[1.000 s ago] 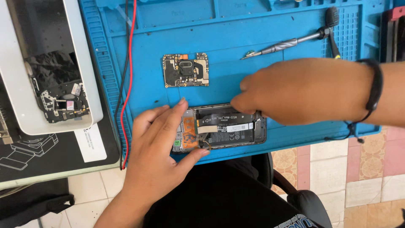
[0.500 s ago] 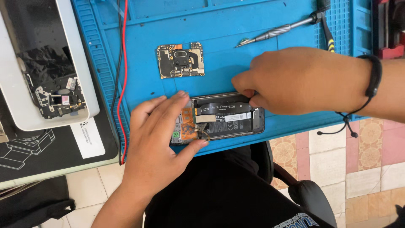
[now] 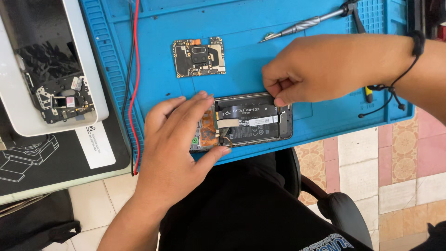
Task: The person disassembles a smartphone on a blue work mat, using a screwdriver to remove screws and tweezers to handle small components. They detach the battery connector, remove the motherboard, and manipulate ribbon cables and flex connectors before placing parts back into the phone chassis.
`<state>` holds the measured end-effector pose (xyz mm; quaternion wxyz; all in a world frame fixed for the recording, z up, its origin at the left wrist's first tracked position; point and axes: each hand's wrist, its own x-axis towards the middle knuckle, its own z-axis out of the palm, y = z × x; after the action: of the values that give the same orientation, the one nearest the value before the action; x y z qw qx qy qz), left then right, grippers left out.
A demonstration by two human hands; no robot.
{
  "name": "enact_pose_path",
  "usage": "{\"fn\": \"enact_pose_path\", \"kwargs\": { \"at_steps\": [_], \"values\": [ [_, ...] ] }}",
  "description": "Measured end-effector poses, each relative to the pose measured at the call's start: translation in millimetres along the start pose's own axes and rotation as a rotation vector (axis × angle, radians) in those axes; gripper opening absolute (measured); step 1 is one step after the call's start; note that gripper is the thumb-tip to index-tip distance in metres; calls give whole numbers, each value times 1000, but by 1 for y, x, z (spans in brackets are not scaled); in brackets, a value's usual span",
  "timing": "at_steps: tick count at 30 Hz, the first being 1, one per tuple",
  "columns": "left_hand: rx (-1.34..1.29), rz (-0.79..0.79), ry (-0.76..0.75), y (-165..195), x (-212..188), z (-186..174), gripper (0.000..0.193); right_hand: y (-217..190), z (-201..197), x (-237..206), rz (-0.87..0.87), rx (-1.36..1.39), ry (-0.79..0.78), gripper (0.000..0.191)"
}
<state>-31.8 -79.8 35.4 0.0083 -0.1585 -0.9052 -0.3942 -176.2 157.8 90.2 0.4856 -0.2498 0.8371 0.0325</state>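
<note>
An opened phone [image 3: 253, 123] with its back cover off lies at the near edge of a blue work mat [image 3: 241, 69]; its battery and a flat ribbon cable show. My left hand [image 3: 179, 139] lies flat over the phone's left end and holds it down. My right hand [image 3: 325, 67], with a dark cord bracelet on the wrist, pinches thumb and forefinger together at the phone's upper right corner; what they pinch is too small to see. A loose circuit board [image 3: 199, 56] rests on the mat above the phone.
A metal screwdriver [image 3: 306, 23] lies at the mat's top right. Red and black wires [image 3: 134, 69] run down the mat's left edge. A white tray [image 3: 51, 79] with phone parts sits left, over a dark pad [image 3: 55, 158]. A chair [image 3: 334, 209] and tiled floor are below.
My right hand has slid right along the phone's top edge to its upper right corner. My left hand stays on the phone's left end. The view has shifted slightly.
</note>
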Motion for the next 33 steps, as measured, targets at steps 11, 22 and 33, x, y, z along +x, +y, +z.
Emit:
{"fn": "enact_pose_path", "kwargs": {
  "at_steps": [11,22,33],
  "values": [
    [1,-2,2,0,-1,0,78,24,8,-3,-70,170,13,25],
    [22,9,8,0,-2,2,78,40,36,-10,-336,370,327,22],
    [25,23,13,-1,-3,2,77,56,52,-15,-392,450,344,20]
  ]
}}
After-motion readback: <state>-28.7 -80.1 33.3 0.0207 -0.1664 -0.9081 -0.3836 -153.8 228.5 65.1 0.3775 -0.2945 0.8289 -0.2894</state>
